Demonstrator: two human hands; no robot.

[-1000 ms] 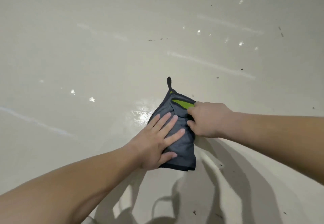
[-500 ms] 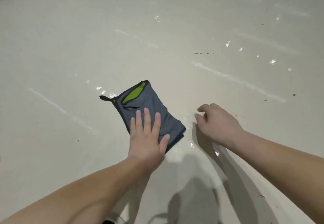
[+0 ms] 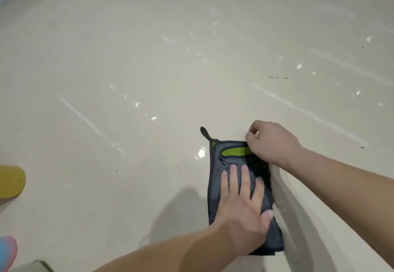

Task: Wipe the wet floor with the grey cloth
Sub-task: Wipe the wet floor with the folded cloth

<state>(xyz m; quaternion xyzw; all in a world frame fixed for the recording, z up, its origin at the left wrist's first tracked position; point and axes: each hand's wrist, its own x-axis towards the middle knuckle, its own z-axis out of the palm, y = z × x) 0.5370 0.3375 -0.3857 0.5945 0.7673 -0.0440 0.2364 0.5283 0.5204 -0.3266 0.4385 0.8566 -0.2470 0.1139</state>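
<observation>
Now: cloth lengthwise under the left palm, wet shine off its upper left corner

I see the grey cloth (image 3: 215,188) folded into a long strip on the floor (image 3: 149,58), right of centre in the lower half of the frame. Its long axis runs almost straight up and down the picture, the lower end leaning a little toward the lower right. A hanging loop (image 3: 204,132) sticks up from the upper left corner, and a green patch (image 3: 235,151) lies across the top end.

My left hand (image 3: 241,210) lies flat on the middle of the strip, fingers straight and pointing up the frame along its length, pressing and not gripping. My right hand (image 3: 270,141) sits at the upper right corner with its fingers curled. I cannot tell whether they pinch the edge or only rest on it.

The nearest wet glint (image 3: 201,153) lies just left of the cloth's top end, with more shine further toward the upper left. So I judge the next stroke wants to go leftward, broadside to the strip, and the left hand is better placed to drive it.
</observation>
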